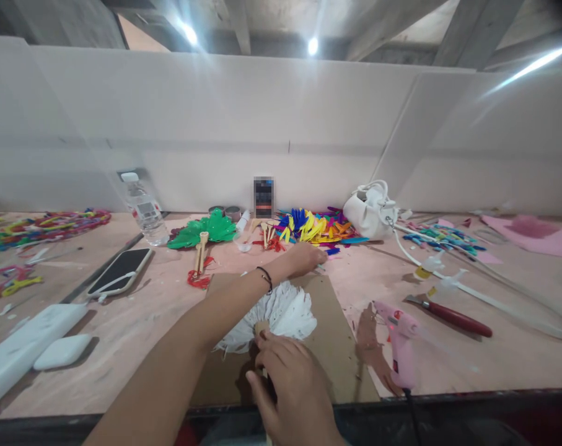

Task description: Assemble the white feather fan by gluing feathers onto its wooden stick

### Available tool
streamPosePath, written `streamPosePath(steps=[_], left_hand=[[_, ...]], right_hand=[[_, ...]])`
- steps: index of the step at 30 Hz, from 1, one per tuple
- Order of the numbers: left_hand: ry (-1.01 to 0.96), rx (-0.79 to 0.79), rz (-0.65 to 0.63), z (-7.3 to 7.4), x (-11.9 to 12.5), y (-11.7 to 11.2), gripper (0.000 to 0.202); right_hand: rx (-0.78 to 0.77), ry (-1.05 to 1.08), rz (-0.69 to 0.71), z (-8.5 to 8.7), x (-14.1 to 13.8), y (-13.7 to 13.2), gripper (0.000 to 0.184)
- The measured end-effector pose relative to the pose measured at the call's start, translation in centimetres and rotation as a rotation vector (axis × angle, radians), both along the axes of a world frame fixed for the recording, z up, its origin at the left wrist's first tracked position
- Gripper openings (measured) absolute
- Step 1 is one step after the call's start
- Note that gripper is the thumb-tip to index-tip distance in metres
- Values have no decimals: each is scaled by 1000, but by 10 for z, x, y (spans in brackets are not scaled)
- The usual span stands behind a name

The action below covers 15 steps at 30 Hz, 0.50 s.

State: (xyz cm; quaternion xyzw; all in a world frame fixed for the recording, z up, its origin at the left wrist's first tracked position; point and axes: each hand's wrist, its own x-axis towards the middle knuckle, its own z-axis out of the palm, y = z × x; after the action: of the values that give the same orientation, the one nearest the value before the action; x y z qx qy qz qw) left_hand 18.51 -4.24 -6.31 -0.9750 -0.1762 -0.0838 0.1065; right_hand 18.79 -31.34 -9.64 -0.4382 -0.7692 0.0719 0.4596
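Note:
My left arm reaches across to the far side, where my left hand (307,259) is closed at a small blue feather (333,251) beside the feather pile (313,227). The fingertips are partly hidden. A white feather fan (292,313) lies on a brown cardboard sheet (350,365), partly covered by my left forearm. My right hand (292,381) is curled over the fan's wooden handle at its base, thumb on the left side. Behind, a green feather fan (210,229) with a wooden handle and red tassel lies on the table.
A pink glue gun (404,350), red-handled knife (460,318) and small bottles (427,267) are on the right. A white bag (367,210) stands behind. On the left are a phone (121,271), water bottle (145,214), white power strip (30,347) and white case (62,352).

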Motion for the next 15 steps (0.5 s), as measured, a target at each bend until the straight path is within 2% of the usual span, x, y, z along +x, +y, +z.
streamPosePath(steps=[4, 7, 10, 13, 15], left_hand=[[43, -19, 127, 15, -4, 17, 35], [26, -13, 223, 41, -22, 23, 37], [34, -6, 366, 77, -59, 30, 36], [72, -9, 558, 109, -105, 39, 34], [105, -22, 663, 121, -132, 41, 35]], right_hand=[[18, -12, 0, 1, 1, 1, 11], [34, -23, -2, -1, 2, 1, 17], [32, -24, 3, -1, 2, 0, 26], [29, -27, 2, 0, 1, -1, 14], [33, -35, 4, 0, 1, -1, 9]])
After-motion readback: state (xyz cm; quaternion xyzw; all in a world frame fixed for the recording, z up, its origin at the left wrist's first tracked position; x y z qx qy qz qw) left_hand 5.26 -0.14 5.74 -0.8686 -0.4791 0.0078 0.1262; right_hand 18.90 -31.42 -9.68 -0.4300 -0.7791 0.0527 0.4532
